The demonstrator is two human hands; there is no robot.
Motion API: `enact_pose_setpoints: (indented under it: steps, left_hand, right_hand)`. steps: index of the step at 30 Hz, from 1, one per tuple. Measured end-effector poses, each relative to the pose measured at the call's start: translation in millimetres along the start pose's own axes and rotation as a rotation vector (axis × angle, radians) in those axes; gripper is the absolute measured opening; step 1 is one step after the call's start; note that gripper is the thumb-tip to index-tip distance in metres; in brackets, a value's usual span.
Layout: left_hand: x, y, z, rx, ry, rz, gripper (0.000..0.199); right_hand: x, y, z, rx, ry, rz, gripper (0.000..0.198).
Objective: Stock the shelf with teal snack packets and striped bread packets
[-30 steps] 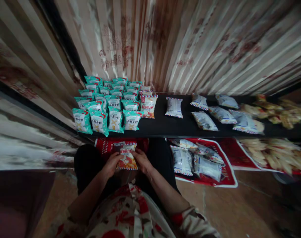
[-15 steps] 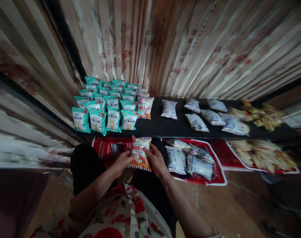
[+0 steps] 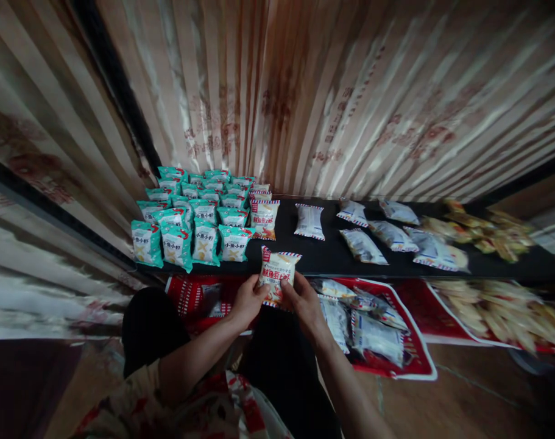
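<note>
Between my two hands is a white and orange snack bag with red lettering and striped ends, tilted, close to the front edge of the black shelf. My left hand grips its left side, thumb on the front. My right hand grips the right side the same way. Beyond it on the shelf stands a matching snack bag, with others like it behind. Teal snack bags stand in rows to the left of these.
A snack bag lies back up, with several more to its right. Yellowish packets lie at the right end. Below hang a red basket with striped bags, another red basket at left, and pale packets. A curtain hangs behind.
Both hands have moved the held snack bag forward and to the right, closer to the shelf edge. The camera view has tilted slightly, so the shelf appears lower.
</note>
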State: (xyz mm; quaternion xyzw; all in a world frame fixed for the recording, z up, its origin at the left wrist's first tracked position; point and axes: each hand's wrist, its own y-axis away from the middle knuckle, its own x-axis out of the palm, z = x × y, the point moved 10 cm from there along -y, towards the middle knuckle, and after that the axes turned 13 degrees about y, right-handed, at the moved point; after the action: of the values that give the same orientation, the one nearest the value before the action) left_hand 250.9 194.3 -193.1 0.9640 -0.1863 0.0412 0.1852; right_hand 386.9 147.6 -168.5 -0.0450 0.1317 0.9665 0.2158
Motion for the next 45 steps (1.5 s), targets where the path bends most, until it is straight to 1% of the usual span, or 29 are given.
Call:
enact_pose_setpoints:
  steps: [3,6,10,13,16,19,23,27,30,32,35,38,45]
  left_hand:
    - [-1,-11,-11,0.025,-0.167,-0.075,0.027]
    - [0,-20,-23,0.077,-0.283,-0.13,0.033]
    - [5,-26,-41,0.246,-0.452,-0.202,0.049]
    - [13,-29,-44,0.367,-0.515,-0.205,0.061]
    - [16,-34,-40,0.424,-0.525,-0.206,0.068]
    - [15,-38,-38,0.443,-0.521,-0.202,0.07]
    - [13,-40,-38,0.455,-0.507,-0.194,0.071]
    - [16,-41,-34,0.483,-0.521,-0.163,0.071]
    - [16,-42,-32,0.496,-0.541,-0.161,0.07]
    - [16,-43,-32,0.505,-0.549,-0.163,0.07]
    - [17,-42,-34,0.51,-0.553,-0.159,0.07]
    - [17,-43,-34,0.5,-0.556,-0.161,0.07]
    - [16,-47,-25,0.476,-0.568,-0.17,0.073]
  right_hand:
    - [-3,-19,0,-0.027,-0.001,-0.046,0.062]
    - [-1,-38,0,-0.06,0.005,-0.055,0.065]
    - [0,-61,8,-0.121,0.047,-0.074,0.061]
    - [-1,-76,15,-0.141,0.055,-0.105,0.06]
    - [2,-91,18,-0.146,0.04,-0.109,0.062]
    - [6,-103,21,-0.192,0.035,-0.111,0.063]
    - [13,-115,20,-0.281,0.126,-0.161,0.06]
    - [24,-124,12,-0.295,0.204,-0.166,0.057]
    - [27,-127,11,-0.317,0.265,-0.179,0.054]
    - [25,-126,16,-0.366,0.343,-0.212,0.052]
    - [23,-122,28,-0.481,0.488,-0.276,0.049]
    - [25,-121,36,-0.568,0.572,-0.298,0.047]
    - [31,-127,28,-0.516,0.565,-0.278,0.05]
